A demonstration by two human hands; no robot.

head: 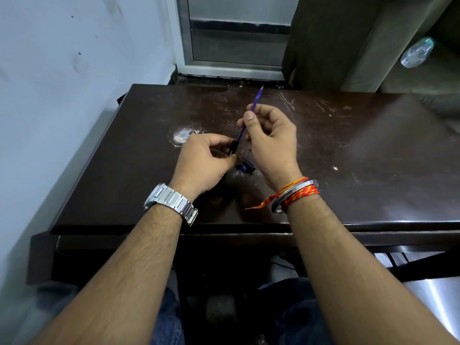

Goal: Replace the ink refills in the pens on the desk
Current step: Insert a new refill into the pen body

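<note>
My right hand (pixel 271 140) pinches a thin blue ink refill (pixel 256 99) that slants up and away, its tip over the desk's far edge. The refill's lower end meets a black pen barrel (pixel 233 148), which my left hand (pixel 205 161) grips just above the dark brown desk (pixel 361 150). Whether the refill sits inside the barrel is hidden by my fingers. A small blue and black pen part (pixel 246 166) lies on the desk between my two hands.
A white scuffed patch (pixel 183 136) marks the desk left of my hands. A wall runs along the left side, a metal-framed door (pixel 234 38) stands behind the desk, and a plastic bottle (pixel 417 53) rests on a ledge at the far right.
</note>
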